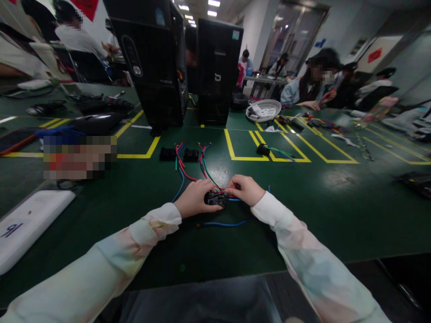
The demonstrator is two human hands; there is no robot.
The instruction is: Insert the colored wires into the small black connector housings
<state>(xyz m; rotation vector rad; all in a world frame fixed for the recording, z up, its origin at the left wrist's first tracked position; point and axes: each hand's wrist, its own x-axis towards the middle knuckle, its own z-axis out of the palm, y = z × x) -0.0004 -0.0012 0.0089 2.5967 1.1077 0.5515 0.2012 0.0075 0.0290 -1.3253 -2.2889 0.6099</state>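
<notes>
My left hand (195,197) is closed around a small black plastic housing (216,198) with metal parts showing inside it. Against its right side, my right hand (247,189) pinches a thin wire; red and blue wires run under and past those fingertips. Just beyond my hands lie two black blocks, one at the left (167,154) and one beside it (191,155), with red, blue and green wires (204,162) next to them. A loose blue wire (225,223) rests on the green table nearer to me. The exact wire end in my right fingers is hidden.
Two black computer towers, a left one (151,63) and a right one (215,72), stand ahead. Right of them are a white basket (263,110) and a black piece with wires (264,150). A white case (33,224) lies at left. People sit around farther tables.
</notes>
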